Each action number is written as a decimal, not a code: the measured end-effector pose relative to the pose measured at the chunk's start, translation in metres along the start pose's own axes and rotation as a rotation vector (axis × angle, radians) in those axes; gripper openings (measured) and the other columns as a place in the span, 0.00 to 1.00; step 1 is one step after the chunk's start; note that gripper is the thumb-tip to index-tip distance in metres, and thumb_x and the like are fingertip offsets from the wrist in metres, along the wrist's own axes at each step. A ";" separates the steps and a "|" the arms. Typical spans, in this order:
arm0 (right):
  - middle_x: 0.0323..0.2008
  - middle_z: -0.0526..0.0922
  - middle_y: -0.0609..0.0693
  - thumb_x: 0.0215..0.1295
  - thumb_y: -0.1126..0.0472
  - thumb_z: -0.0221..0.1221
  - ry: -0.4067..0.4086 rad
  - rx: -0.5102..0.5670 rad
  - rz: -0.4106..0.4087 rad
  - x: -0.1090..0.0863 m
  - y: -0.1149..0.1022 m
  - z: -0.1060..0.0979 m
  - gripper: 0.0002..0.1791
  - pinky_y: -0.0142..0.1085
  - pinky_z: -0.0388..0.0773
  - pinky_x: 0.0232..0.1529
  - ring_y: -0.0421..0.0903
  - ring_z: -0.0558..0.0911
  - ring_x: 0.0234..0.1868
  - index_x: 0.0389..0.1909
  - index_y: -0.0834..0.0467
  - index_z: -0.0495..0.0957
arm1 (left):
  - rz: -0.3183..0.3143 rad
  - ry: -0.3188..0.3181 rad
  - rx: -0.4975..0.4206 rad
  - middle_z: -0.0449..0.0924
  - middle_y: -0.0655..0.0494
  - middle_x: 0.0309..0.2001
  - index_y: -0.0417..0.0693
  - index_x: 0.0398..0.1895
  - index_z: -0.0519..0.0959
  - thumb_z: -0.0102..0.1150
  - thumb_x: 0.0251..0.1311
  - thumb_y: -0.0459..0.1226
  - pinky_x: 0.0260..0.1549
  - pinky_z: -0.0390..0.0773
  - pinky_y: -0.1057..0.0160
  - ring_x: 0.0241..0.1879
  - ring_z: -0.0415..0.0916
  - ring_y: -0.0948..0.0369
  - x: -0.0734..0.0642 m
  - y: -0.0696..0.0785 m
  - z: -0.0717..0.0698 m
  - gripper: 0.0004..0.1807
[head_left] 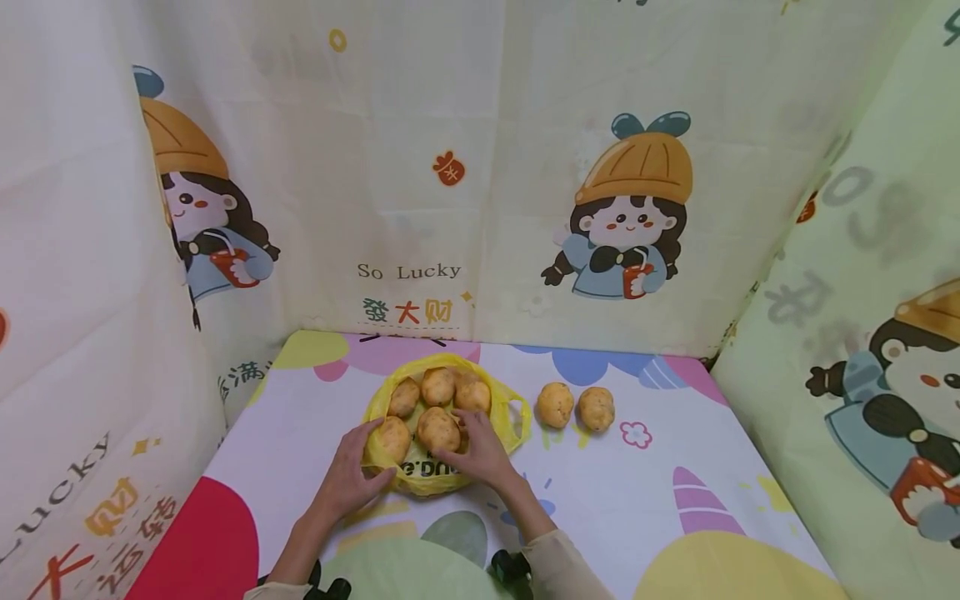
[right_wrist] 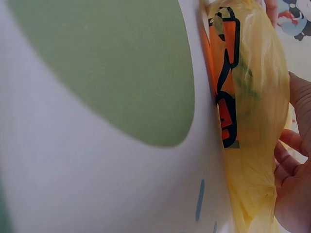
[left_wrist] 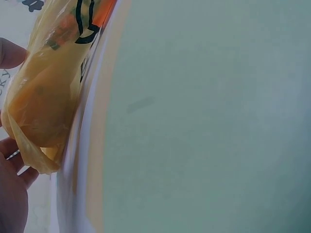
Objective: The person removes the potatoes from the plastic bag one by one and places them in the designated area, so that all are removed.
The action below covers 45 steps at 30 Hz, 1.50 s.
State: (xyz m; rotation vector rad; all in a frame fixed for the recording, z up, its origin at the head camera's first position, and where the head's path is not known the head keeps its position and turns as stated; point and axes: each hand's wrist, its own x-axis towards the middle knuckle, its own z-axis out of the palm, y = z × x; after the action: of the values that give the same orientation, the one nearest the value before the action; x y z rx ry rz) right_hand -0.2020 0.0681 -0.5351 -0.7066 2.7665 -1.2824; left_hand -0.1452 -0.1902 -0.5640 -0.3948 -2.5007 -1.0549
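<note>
A yellow plastic bag (head_left: 420, 487) lies spread on the table, its mouth facing up, with several potatoes inside. My right hand (head_left: 480, 450) reaches over its right rim and grips a potato (head_left: 438, 430) between thumb and fingers. At the left rim is my left hand (head_left: 354, 471), thumb and fingers apart, its fingertips right by another potato (head_left: 393, 439). In the left wrist view a potato bulges through the bag (left_wrist: 41, 107) beside the fingers. The right wrist view shows the printed side of the bag (right_wrist: 257, 97); the gripped potato is hidden there.
Two loose potatoes, the nearer one (head_left: 555, 405) and its neighbour (head_left: 596, 409), sit right of the bag, near its handle loop. A patterned cloth (head_left: 600, 500) covers the table. Printed curtains (head_left: 510, 167) enclose the back and both sides.
</note>
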 end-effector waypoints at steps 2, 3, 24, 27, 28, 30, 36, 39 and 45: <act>0.55 0.72 0.59 0.60 0.43 0.71 0.007 -0.006 -0.001 0.002 0.001 0.002 0.44 0.51 0.78 0.53 0.52 0.77 0.51 0.70 0.63 0.69 | 0.000 0.000 -0.001 0.72 0.34 0.64 0.35 0.70 0.68 0.74 0.50 0.37 0.57 0.70 0.33 0.64 0.67 0.37 0.000 0.000 0.000 0.43; 0.55 0.72 0.60 0.60 0.43 0.71 0.008 -0.007 0.000 0.002 0.001 0.003 0.44 0.51 0.78 0.54 0.52 0.76 0.51 0.70 0.64 0.69 | -0.002 -0.003 0.000 0.72 0.34 0.64 0.35 0.70 0.68 0.74 0.50 0.38 0.58 0.70 0.33 0.64 0.67 0.37 0.000 0.000 0.000 0.43; 0.59 0.81 0.55 0.57 0.43 0.73 0.028 0.092 0.028 0.005 0.003 0.012 0.41 0.48 0.80 0.54 0.53 0.81 0.58 0.68 0.58 0.71 | -0.018 -0.003 -0.023 0.71 0.34 0.65 0.36 0.70 0.68 0.73 0.50 0.39 0.59 0.68 0.33 0.65 0.66 0.37 -0.001 -0.003 0.000 0.42; 0.57 0.82 0.54 0.57 0.43 0.74 0.052 0.095 0.024 0.004 0.005 0.014 0.41 0.47 0.81 0.53 0.51 0.82 0.56 0.67 0.57 0.72 | -0.023 -0.007 -0.020 0.71 0.34 0.65 0.36 0.70 0.68 0.73 0.50 0.39 0.59 0.68 0.34 0.65 0.66 0.37 -0.001 -0.004 0.000 0.43; 0.57 0.82 0.54 0.57 0.43 0.73 0.061 0.097 0.023 0.004 0.005 0.014 0.41 0.46 0.80 0.53 0.51 0.82 0.56 0.67 0.57 0.72 | -0.024 -0.008 -0.018 0.71 0.34 0.65 0.36 0.71 0.68 0.73 0.50 0.39 0.59 0.68 0.33 0.65 0.66 0.37 -0.001 -0.004 0.000 0.43; 0.57 0.82 0.54 0.57 0.43 0.73 0.081 0.096 0.021 0.003 0.005 0.014 0.41 0.46 0.80 0.52 0.51 0.82 0.56 0.67 0.57 0.72 | -0.027 -0.011 -0.014 0.71 0.34 0.65 0.36 0.71 0.68 0.73 0.50 0.39 0.59 0.69 0.33 0.65 0.66 0.37 0.000 -0.003 0.000 0.43; 0.57 0.82 0.53 0.57 0.43 0.74 0.140 0.098 0.009 -0.002 0.003 0.009 0.41 0.46 0.80 0.52 0.51 0.81 0.56 0.67 0.56 0.72 | -0.024 -0.006 0.000 0.71 0.33 0.64 0.36 0.70 0.68 0.73 0.51 0.39 0.59 0.69 0.34 0.64 0.67 0.37 -0.001 -0.002 0.000 0.43; 0.57 0.82 0.54 0.56 0.43 0.74 0.174 0.109 -0.002 -0.005 0.003 0.006 0.41 0.48 0.80 0.53 0.52 0.81 0.57 0.66 0.57 0.72 | -0.024 -0.007 0.002 0.71 0.33 0.64 0.35 0.70 0.68 0.73 0.50 0.39 0.59 0.68 0.34 0.64 0.67 0.37 -0.001 -0.001 0.000 0.43; 0.57 0.81 0.53 0.56 0.43 0.74 0.220 0.160 0.017 -0.014 0.002 -0.003 0.42 0.46 0.81 0.50 0.50 0.80 0.55 0.67 0.58 0.72 | -0.036 -0.015 0.002 0.71 0.33 0.65 0.36 0.71 0.67 0.73 0.50 0.39 0.60 0.68 0.34 0.64 0.67 0.37 -0.001 0.001 0.000 0.43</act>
State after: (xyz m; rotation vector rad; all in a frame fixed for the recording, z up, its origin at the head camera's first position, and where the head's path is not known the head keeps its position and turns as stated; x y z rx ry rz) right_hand -0.1912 0.0769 -0.5370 -0.5620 2.7810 -1.6481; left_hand -0.1444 -0.1901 -0.5639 -0.3593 -2.5304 -1.0674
